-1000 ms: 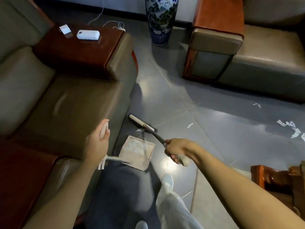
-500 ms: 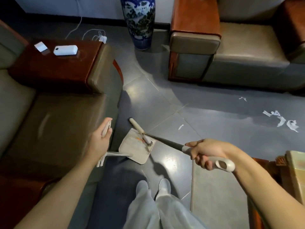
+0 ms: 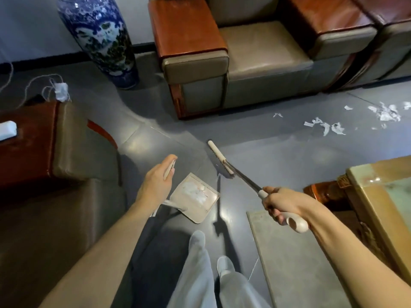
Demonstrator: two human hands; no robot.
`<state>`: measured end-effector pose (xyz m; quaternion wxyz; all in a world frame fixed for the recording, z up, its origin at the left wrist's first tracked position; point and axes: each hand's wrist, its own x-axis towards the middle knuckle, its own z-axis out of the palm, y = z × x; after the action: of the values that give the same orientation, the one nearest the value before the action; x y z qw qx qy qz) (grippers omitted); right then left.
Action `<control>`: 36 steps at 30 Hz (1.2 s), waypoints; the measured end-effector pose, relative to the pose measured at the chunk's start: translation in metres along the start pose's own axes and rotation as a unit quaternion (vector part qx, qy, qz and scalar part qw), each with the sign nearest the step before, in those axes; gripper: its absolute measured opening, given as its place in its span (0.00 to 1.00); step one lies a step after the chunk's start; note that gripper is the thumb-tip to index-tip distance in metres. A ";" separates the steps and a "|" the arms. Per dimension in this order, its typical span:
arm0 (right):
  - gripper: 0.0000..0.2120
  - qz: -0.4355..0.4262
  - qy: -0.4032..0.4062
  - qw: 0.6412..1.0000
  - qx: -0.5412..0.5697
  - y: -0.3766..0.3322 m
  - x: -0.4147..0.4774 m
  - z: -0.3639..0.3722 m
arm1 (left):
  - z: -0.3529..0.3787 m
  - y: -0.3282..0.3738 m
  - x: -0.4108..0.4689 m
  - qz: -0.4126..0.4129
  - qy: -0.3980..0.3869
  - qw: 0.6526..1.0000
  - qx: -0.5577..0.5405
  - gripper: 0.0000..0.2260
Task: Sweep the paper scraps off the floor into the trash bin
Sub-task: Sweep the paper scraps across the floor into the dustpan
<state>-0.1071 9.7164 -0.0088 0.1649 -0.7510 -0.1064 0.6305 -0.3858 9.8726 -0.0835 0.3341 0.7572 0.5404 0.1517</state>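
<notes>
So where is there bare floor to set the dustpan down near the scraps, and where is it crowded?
Bare floor lies between the broom head, the armchair and the paper scraps; another patch lies before the vase. Crowded: the scrap-strewn strip at right, and the gap between the dustpan and the stone-topped table, crossed by the broom handle.
</notes>
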 end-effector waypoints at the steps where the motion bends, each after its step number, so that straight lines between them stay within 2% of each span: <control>1: 0.16 0.002 0.006 1.000 -0.014 -0.004 0.008 0.005 | 0.002 0.002 0.012 0.002 -0.012 1.000 0.004 0.16; 4: 0.15 0.025 0.000 0.999 -0.037 -0.014 0.028 0.028 | 0.005 0.010 0.048 0.020 -0.039 0.999 0.000 0.16; 7: 0.16 0.059 -0.036 0.997 0.022 -0.025 0.034 0.046 | 0.002 0.018 0.075 0.018 -0.045 0.998 -0.029 0.16; 11: 0.27 0.104 -0.093 0.973 0.183 -0.038 0.022 0.022 | 0.006 0.032 0.103 0.026 -0.079 0.994 -0.066 0.15; 14: 0.28 0.130 -0.098 0.942 0.295 -0.045 0.012 -0.014 | 0.009 0.045 0.121 0.061 -0.106 0.991 -0.046 0.15; 24: 0.20 0.055 -0.011 0.918 0.392 -0.073 0.021 -0.129 | 0.057 0.137 0.223 0.154 -0.102 0.982 -0.038 0.15; 28: 0.14 0.020 0.034 0.917 0.398 -0.093 0.052 -0.198 | 0.098 0.193 0.286 0.150 -0.101 0.982 -0.056 0.13; 32: 0.09 0.017 0.063 0.903 0.424 -0.117 0.081 -0.272 | 0.141 0.249 0.350 0.162 -0.105 0.980 -0.055 0.13; 36: 0.05 0.027 0.124 0.896 0.426 -0.140 0.106 -0.347 | 0.178 0.301 0.414 0.193 -0.128 0.973 -0.019 0.13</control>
<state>0.2598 9.8455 0.0006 0.4635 -0.6838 0.2141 0.5212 0.0883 10.1345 -0.0663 0.3788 0.8539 0.3342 0.1252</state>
